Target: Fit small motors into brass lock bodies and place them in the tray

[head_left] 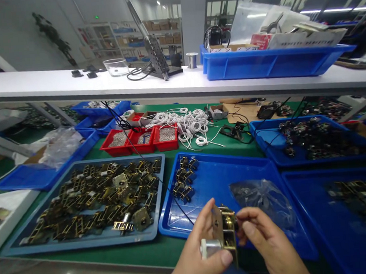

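Low in the head view, my left hand (192, 256) is closed around a small geared motor assembly (227, 228). It has a flat metal plate, brass-coloured parts and a silver motor can with a white end, held on edge. My right hand (269, 242) is at the assembly's right side, thumb and fingers pinched together. Something small and dark shows at those fingertips, too hidden to name. Beneath both hands lies a blue tray (223, 163), with several similar brass assemblies (184, 179) at its left and a clear plastic bag (267, 202) of dark parts at its right.
A grey-blue tray (93, 244) full of brass assemblies stands left. Behind are red bins (166, 144) of small metal parts and coiled white cables (194, 123). More blue trays (296, 183) are at right. A soldering iron stand (155, 50) and blue crate (275, 64) occupy the shelf above.
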The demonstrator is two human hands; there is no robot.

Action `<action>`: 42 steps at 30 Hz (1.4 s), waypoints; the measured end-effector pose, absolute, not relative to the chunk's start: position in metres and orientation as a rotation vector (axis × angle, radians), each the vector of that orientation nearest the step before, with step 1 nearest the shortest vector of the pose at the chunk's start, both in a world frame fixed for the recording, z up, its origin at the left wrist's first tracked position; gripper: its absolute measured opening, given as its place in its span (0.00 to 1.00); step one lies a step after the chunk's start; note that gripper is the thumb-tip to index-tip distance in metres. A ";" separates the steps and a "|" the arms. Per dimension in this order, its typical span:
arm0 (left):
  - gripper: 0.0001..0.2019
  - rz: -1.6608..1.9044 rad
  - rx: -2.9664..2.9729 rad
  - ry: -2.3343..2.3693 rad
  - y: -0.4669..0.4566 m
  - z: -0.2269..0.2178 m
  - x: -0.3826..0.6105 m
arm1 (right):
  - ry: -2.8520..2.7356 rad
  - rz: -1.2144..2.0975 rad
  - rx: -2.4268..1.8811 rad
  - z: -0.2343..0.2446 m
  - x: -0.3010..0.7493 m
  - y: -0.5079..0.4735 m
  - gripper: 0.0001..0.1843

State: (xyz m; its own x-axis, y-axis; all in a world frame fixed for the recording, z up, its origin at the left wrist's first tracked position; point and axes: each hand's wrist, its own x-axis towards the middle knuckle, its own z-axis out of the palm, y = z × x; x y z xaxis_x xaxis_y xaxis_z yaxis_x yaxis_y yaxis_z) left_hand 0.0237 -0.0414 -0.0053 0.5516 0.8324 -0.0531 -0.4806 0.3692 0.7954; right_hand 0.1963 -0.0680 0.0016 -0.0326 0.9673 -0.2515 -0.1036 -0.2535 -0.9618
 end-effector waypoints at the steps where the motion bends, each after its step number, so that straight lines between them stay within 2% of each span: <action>1: 0.39 0.881 0.787 0.484 -0.042 -0.005 0.025 | -1.006 1.458 -1.317 0.001 0.199 -0.068 0.14; 10: 0.33 0.769 0.611 0.580 -0.046 0.014 0.023 | -1.181 1.463 -1.323 0.012 0.202 -0.064 0.13; 16: 0.26 0.765 0.507 0.563 -0.045 0.018 0.029 | -1.085 1.484 -1.434 0.008 0.205 -0.067 0.17; 28: 0.32 0.717 0.609 0.663 -0.051 0.015 0.026 | -1.020 1.501 -1.448 0.011 0.198 -0.065 0.20; 36: 0.25 0.684 0.488 0.726 -0.046 0.030 0.030 | -0.933 1.542 -1.428 0.008 0.189 -0.056 0.20; 42: 0.23 0.671 0.479 0.707 -0.047 0.029 0.029 | -0.928 1.561 -1.411 0.007 0.189 -0.057 0.19</action>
